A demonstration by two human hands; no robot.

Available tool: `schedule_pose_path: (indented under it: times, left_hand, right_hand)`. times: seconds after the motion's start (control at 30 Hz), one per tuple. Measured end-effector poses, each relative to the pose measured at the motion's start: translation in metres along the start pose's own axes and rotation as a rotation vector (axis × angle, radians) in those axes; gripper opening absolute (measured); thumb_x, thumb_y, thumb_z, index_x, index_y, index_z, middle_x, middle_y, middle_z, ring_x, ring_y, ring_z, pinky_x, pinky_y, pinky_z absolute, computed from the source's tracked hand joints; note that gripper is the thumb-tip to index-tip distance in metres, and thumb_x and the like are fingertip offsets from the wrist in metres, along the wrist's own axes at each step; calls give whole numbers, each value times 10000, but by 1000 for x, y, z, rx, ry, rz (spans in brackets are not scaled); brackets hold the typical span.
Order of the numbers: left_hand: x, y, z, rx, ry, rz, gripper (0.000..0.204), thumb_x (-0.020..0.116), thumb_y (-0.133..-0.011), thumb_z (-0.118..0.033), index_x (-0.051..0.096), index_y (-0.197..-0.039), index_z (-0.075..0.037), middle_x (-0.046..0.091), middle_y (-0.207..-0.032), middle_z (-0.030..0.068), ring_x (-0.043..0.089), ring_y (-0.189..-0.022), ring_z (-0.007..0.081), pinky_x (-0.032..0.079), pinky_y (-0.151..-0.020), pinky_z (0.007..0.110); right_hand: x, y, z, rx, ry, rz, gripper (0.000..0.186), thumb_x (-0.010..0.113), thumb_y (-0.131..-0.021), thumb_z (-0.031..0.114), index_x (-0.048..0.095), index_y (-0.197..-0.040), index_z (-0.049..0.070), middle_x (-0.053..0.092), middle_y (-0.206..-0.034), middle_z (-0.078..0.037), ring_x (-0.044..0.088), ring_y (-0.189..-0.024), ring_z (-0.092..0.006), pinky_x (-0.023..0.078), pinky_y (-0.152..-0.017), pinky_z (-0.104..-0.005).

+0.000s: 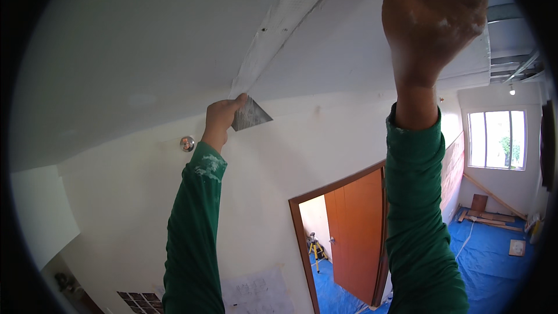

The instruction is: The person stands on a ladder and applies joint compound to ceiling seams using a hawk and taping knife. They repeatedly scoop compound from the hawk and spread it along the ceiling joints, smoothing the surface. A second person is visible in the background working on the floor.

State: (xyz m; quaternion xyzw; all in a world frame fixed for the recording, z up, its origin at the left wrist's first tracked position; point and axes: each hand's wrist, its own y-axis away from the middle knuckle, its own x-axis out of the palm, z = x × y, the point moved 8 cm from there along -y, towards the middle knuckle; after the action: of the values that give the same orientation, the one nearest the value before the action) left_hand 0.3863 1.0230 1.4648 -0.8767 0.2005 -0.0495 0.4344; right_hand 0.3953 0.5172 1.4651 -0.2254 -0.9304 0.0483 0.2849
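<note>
Tape lies on the ceiling, left grip at its end by the wall, right grip rightward. Door stands left of the window; planks lie on the sheet.

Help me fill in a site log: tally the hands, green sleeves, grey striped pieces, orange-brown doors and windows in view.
Left hand and right hand: 2
Green sleeves: 2
Grey striped piece: 1
Orange-brown door: 1
Window: 1
Total: 7

No text can be read. Rows of faint, writing-like marks are borne by the pale sheet on the white wall, but these are too small and indistinct to be deciphered.
</note>
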Motion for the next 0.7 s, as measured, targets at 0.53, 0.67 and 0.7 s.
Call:
schedule_pose_path:
  times: [0.53,0.67,0.7]
  left_hand:
    - [2,-21,19,-36,84,-34,491,905,-816,-400,761,-933,55,738,-900,89,662,-822,184,512,-816,310]
    - [4,-21,24,-74,109,-51,450,924,-799,-385,753,-888,22,724,-865,71,651,-790,173,503,-749,317]
    - [3,-21,27,-84,120,-56,440,929,-793,-381,749,-874,12,719,-855,65,648,-781,169,500,-731,318]
  right_hand:
    - [1,21,4,-12,-52,-1,425,811,-856,-3,604,-1226,17,730,-788,-83,700,-704,-114,574,-614,-207]
    - [-2,23,12,-61,-65,16,405,803,-862,0,609,-1217,14,731,-799,-85,699,-704,-117,574,-618,-210]
    - [-2,23,12,-73,-86,24,401,801,-863,3,610,-1215,13,731,-802,-85,698,-706,-117,573,-619,-210]
